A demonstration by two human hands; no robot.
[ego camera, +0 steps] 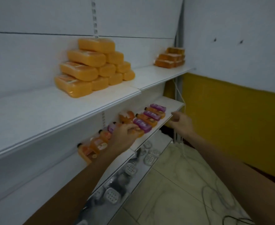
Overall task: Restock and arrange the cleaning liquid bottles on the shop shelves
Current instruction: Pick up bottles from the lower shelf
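Several orange cleaning liquid bottles with purple labels lie in a row on the middle white shelf. More orange bottles lie further left on that shelf. My left hand reaches under the upper shelf and grips one orange bottle in the row. My right hand hovers at the shelf's front edge to the right, fingers loosely curled and holding nothing.
A pyramid of orange packs and a smaller stack sit on the upper shelf. White soap dishes lie on the lower shelf. A yellow wall panel and tiled floor with a cable are at right.
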